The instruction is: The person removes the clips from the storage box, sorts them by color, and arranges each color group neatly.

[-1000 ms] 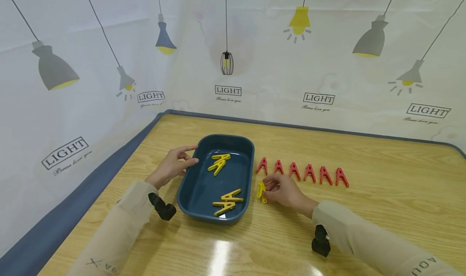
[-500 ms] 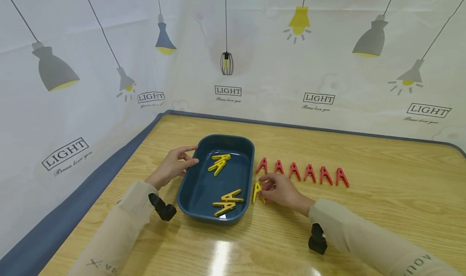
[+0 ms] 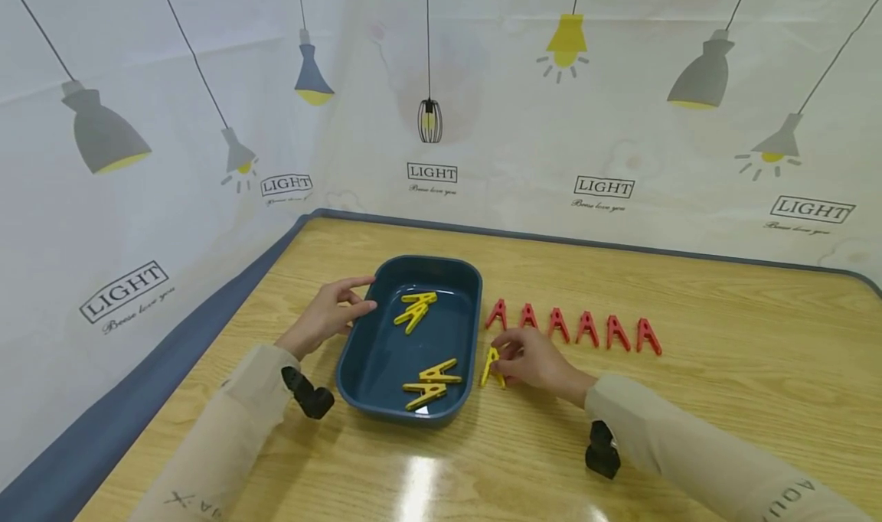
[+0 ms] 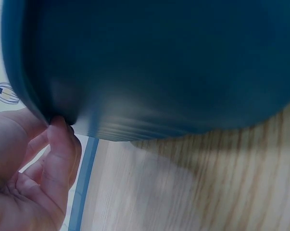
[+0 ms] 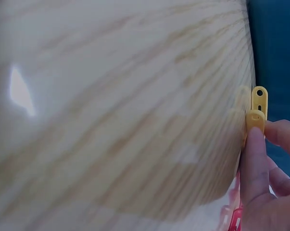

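Head cam: R hand (image 3: 540, 364) pinches yellow clip (image 3: 488, 363) beside blue tub (image 3: 386, 360), maybe touching table (image 3: 723, 399) tbh; L hand (image 3: 325, 318) grips tub rim.

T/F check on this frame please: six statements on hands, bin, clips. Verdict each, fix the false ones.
1. The right hand holds a yellow clip. True.
2. The left hand touches the bin. True.
3. The held yellow clip is over the bin. False: it is outside, just right of the bin.
4. Only two clips lie in the bin. False: four yellow clips lie in it.
5. Six red clips are lined up to the right of the bin. True.
6. The red clips lie on the near side of the right hand. False: they lie beyond it.
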Demonstrator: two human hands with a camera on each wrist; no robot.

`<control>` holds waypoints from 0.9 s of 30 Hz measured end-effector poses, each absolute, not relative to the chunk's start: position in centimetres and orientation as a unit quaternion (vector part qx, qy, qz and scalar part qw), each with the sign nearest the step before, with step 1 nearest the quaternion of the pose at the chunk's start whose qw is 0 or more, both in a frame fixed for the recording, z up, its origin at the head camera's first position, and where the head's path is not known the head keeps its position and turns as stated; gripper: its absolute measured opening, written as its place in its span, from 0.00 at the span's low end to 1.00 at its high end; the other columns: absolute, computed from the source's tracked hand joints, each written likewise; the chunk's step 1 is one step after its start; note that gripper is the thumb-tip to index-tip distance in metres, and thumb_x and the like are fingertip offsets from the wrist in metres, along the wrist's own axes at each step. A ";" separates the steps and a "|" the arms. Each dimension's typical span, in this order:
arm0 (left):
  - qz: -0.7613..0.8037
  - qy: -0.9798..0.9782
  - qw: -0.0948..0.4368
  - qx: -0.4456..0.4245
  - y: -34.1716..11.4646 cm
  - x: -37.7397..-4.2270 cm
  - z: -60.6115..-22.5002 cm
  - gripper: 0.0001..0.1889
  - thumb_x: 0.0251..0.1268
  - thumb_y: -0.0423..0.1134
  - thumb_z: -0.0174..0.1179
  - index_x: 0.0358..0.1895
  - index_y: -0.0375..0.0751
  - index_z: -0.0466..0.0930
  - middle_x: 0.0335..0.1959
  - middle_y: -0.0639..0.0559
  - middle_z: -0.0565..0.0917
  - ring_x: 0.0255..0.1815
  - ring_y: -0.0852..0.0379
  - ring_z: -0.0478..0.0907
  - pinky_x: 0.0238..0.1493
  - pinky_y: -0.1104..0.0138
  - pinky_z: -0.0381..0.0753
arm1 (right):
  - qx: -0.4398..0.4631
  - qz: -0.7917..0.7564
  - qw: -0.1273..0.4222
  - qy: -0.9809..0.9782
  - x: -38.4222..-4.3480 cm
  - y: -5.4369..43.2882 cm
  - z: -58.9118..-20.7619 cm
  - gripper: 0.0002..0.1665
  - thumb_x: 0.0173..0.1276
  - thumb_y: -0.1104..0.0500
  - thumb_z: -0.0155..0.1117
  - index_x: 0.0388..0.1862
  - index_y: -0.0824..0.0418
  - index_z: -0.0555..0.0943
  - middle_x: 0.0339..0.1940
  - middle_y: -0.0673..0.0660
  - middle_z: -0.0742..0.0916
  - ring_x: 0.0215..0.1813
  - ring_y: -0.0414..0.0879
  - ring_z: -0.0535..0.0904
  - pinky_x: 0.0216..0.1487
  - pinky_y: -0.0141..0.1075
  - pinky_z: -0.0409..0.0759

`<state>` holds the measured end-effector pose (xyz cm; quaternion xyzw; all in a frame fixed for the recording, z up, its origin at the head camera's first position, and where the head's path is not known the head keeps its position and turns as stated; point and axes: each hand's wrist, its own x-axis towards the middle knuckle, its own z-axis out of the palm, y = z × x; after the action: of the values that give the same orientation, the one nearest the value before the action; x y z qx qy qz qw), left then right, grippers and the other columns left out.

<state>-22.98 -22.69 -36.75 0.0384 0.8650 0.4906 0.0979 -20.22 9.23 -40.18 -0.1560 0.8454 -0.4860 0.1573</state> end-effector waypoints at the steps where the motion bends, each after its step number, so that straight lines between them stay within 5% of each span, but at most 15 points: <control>1: 0.491 0.865 0.097 0.039 -22.7 -23.0 -36.7 0.27 0.61 0.41 0.55 0.64 0.45 0.61 0.36 0.40 0.74 0.26 0.55 0.69 0.27 0.65 0.76 | -0.156 -0.487 0.157 0.845 -20.2 9.3 -40.2 0.18 0.53 0.68 0.65 0.44 0.72 0.75 0.28 0.57 0.81 0.24 0.44 0.77 0.25 0.35 0.78; 27: 0.489 0.865 0.105 0.034 -22.4 -22.8 -36.3 0.27 0.62 0.41 0.55 0.65 0.45 0.60 0.36 0.40 0.74 0.31 0.53 0.73 0.31 0.62 0.78 | -0.191 -0.495 0.131 0.838 -20.5 11.2 -37.3 0.19 0.56 0.66 0.63 0.44 0.75 0.74 0.28 0.59 0.80 0.25 0.48 0.79 0.28 0.37 0.79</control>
<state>-22.77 -22.39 -36.32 0.0342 0.8653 0.4890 0.1047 -20.49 11.21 -37.32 -0.1908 0.8376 -0.4947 0.1313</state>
